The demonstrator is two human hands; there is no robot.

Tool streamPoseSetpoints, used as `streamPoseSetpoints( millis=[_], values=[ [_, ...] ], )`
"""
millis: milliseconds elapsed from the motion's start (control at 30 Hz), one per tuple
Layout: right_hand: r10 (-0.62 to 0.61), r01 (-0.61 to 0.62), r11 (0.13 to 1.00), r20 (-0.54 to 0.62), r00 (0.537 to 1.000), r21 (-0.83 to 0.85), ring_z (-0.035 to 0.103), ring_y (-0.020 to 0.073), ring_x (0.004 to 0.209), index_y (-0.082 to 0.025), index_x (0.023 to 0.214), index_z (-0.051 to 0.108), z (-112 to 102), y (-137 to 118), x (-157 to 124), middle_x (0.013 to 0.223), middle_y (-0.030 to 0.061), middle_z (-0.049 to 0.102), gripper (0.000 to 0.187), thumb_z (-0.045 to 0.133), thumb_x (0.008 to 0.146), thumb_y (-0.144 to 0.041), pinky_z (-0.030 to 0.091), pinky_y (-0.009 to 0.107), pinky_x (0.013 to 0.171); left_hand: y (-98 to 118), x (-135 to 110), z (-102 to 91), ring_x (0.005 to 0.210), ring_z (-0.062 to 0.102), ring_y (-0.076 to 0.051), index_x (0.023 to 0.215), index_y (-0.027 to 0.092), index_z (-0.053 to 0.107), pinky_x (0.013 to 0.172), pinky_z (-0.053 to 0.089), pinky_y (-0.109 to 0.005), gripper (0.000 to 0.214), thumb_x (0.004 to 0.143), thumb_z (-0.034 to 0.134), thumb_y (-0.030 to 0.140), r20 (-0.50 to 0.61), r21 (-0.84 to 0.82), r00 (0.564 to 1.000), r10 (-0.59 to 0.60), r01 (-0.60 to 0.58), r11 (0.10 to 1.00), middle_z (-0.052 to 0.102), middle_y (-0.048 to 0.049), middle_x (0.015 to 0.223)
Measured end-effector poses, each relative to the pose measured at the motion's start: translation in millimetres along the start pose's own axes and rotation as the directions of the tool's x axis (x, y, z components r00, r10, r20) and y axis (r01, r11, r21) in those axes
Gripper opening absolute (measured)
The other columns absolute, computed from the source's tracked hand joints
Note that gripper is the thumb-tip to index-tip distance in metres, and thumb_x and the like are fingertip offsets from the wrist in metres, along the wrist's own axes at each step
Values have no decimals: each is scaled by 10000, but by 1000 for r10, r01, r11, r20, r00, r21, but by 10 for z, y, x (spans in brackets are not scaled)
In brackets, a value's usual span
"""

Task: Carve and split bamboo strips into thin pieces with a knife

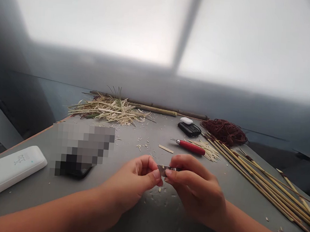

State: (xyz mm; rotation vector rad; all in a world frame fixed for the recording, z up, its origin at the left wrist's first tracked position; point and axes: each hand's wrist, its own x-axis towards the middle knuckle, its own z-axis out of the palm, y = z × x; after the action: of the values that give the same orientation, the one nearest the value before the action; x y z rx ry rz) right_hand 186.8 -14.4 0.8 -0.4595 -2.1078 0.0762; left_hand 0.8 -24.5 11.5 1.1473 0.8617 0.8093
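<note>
Both my hands meet over the middle of the grey table. My left hand is curled, its thumb and fingers pinched against one end of a small dark blade-like piece. My right hand grips the other end of the same piece with fingers folded round it. Small pale shavings lie on the table just under the hands. A red-handled knife rests a little beyond my right hand.
A heap of bamboo shavings sits at the far left, long bamboo sticks fan out on the right beside a coil of dark red cord. A black case, a white remote-like device and a dark phone lie about.
</note>
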Motion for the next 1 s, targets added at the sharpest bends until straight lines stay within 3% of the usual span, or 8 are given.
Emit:
streamPoseSetpoints(
  millis=[133,400,667,867,1000],
  values=[
    [27,-32,997,-69,997,-74,572,118,692,-206,963,617,-7,19,48,898,45,557,262,557,832,13,489,216,539,8,-24,18,599,357,-107,727,198,471,601,249,-257,391,673,693,516,-20,37,996,-82,83,996,560,37,678],
    [51,-52,999,68,996,14,590,143,744,-167,1013,595,-116,-23,59,871,70,594,241,531,846,-5,534,251,625,29,-18,2,697,421,-127,850,174,540,642,299,-259,306,736,663,431,-115,116,993,0,14,993,523,27,753],
    [0,-3,1000,99,995,31,526,80,624,-202,1051,602,-104,-18,13,921,46,553,312,527,840,15,479,183,518,54,-35,19,695,424,-134,816,178,559,646,310,-262,290,743,628,450,-99,126,995,2,10,992,503,35,722],
    [-1,-11,997,146,989,81,565,100,698,-193,1041,622,-140,-24,3,916,53,560,298,509,849,6,507,191,568,10,-31,2,711,422,-158,777,170,554,669,329,-291,304,726,637,458,-101,236,995,9,16,972,520,14,719],
    [-16,6,997,130,991,77,526,94,659,-197,1048,614,-129,-30,-14,940,57,546,296,511,853,0,483,195,533,15,-48,13,692,415,-150,766,177,543,649,322,-286,285,737,633,446,-99,220,995,-5,27,975,523,19,714]
  ],
)
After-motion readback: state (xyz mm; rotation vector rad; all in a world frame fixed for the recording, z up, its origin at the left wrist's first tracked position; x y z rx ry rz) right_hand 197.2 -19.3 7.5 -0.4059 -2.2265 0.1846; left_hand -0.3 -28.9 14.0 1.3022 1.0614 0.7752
